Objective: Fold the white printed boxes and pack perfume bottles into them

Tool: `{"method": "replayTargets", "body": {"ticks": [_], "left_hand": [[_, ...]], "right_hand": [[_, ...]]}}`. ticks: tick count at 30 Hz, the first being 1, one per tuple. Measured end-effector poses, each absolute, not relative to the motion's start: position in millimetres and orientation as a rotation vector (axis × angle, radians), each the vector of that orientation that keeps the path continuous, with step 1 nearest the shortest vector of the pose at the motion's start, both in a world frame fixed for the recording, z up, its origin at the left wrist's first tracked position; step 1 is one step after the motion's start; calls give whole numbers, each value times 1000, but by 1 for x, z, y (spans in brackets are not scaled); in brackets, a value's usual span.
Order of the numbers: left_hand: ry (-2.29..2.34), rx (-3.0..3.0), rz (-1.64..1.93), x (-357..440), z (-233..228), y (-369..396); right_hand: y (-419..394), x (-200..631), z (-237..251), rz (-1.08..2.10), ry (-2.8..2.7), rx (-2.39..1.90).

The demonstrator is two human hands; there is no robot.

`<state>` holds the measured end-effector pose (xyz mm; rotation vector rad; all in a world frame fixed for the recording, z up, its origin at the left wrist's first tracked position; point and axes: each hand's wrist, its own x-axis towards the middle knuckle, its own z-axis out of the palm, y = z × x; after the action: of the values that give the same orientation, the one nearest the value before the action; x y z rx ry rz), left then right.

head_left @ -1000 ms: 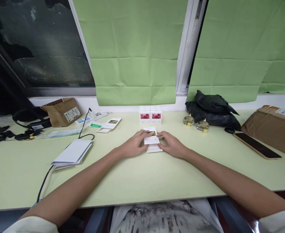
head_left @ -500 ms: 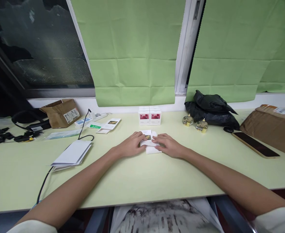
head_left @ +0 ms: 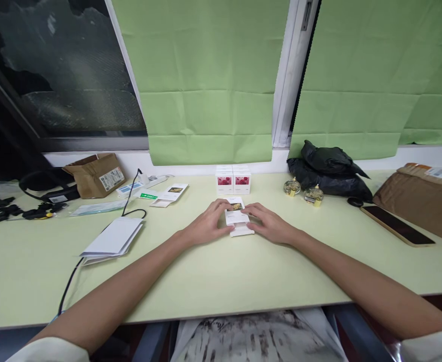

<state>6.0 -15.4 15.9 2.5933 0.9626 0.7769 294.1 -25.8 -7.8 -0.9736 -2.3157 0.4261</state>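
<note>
White card is what you have in hand: a small flat carton [head_left: 237,217] lying on the pale green counter [head_left: 213,281], near its middle and just in front of you. Only the head view is supplied.

Head view: your left hand [head_left: 208,225] presses on the carton's left side, and your right hand [head_left: 269,224] on its right. Both sets of fingers are curled onto the card, gripping its edges; the hands are close together with the carton between them. A small gold-and-dark printed picture shows on its upper panel. The carton is unassembled or flattened; whether anything is inside cannot be told.

Beyond it, against the wall, two closed white boxes with red pictures [head_left: 233,182] stand side by side, touching. Contents not visible.

To their right, two small gold-capped glass bottles [head_left: 303,191] stand just in front of a black plastic bag [head_left: 328,168]. Further right lie a phone [head_left: 397,225], face up, and a brown parcel [head_left: 417,197].

On your left: a stack of white folded cards [head_left: 111,239], a black cable [head_left: 93,241] running beneath it, another flat printed carton [head_left: 170,194], and an open brown cardboard box [head_left: 95,174], interior not visible.
</note>
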Motion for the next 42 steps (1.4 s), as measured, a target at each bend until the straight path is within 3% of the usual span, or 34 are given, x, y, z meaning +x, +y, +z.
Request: {"method": "replayTargets", "body": {"ticks": [11, 31, 42], "left_hand": [[814, 2673, 621, 1, 20, -16], [867, 2604, 667, 10, 16, -18], [890, 2497, 711, 13, 13, -18]], "right_hand": [[-29, 297, -2, 534, -2294, -895], [-30, 293, -5, 572, -2200, -921], [-36, 291, 7, 327, -2286, -858]]}}
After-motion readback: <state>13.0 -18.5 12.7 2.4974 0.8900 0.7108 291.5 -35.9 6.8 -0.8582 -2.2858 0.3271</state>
